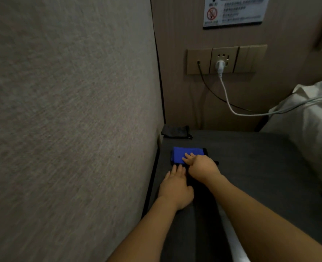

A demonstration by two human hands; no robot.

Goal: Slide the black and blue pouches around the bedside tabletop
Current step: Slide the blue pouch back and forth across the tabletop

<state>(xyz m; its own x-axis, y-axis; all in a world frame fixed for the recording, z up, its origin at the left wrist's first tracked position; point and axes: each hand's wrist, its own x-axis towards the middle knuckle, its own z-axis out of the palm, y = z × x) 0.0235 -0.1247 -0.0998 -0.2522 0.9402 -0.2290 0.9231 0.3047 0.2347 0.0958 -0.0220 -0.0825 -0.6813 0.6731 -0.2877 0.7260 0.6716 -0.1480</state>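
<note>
A blue pouch (182, 155) lies flat on the dark grey bedside tabletop (250, 163), close to the left wall. My right hand (201, 168) rests on its near right part with straight fingers pressing down. Just below it, a black pouch (189, 181) lies mostly hidden under both hands. My left hand (175, 188) lies flat on that black pouch, fingers straight and pointing toward the blue one. A second black pouch (175, 131) sits apart in the far left corner of the tabletop.
A textured wall (71, 120) borders the tabletop on the left. On the back wall is a socket panel (226, 59) with a white plug and cable (230, 104) and a black cable. White bedding (311, 129) lies to the right.
</note>
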